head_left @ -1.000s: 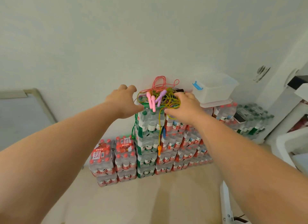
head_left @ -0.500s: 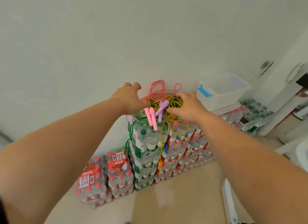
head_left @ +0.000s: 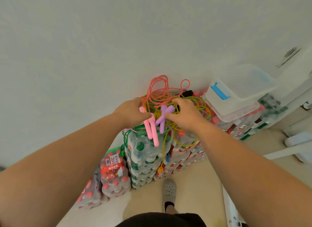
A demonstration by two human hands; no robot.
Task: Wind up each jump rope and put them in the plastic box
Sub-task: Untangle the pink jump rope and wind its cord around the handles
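on top of the stack of bottled-water packs (head_left: 148, 152) lay the tangle of jump ropes (head_left: 199, 108). my left hand (head_left: 130, 111) pinched the upper ends of the pink handles (head_left: 152, 130), which hung side by side over the stack's front edge, long axis pointing down toward me. my right hand (head_left: 184, 113) curled round the crossed purple handles (head_left: 163, 116) (how firmly, i couldn't tell). the pink cord (head_left: 157, 84) looped off at the stack's wall side, so i judged the pull should come my way. the plastic box (head_left: 236, 91) sat right of the stack, nearer my right hand.

The left hand (head_left: 131, 111) is gripping pink handles (head_left: 152, 133) and the right hand (head_left: 184, 116) is pinching purple handles (head_left: 163, 119), amid tangled ropes (head_left: 158, 89) lying on bottle packs (head_left: 146, 153); the box (head_left: 239, 91) is sitting nearby.
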